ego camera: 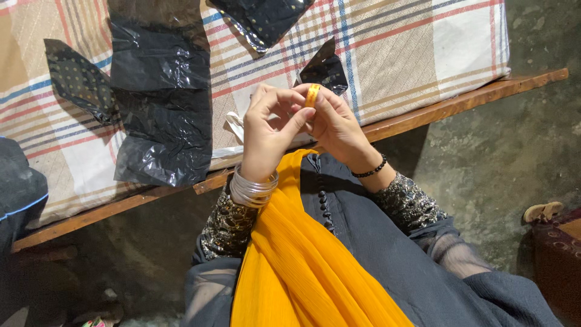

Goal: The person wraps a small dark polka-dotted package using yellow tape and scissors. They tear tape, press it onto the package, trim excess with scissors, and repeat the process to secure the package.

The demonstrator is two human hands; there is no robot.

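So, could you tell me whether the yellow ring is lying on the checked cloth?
No, the yellow ring is held up between the fingertips of the left hand and right hand, above the checked cloth.

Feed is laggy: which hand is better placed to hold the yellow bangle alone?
Probably right: the right hand already pinches the yellow bangle at its fingertips, while the left hand only touches its edge.

Two hands (pixel 266 130) (pixel 339 124), one yellow ring (pixel 312 95), three black fabric pieces (pixel 80 79) (pixel 263 18) (pixel 325 69).

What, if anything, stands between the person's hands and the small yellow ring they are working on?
Nothing visible does. The left hand and right hand both pinch the yellow ring directly with bare fingertips, raised above the checked cloth.
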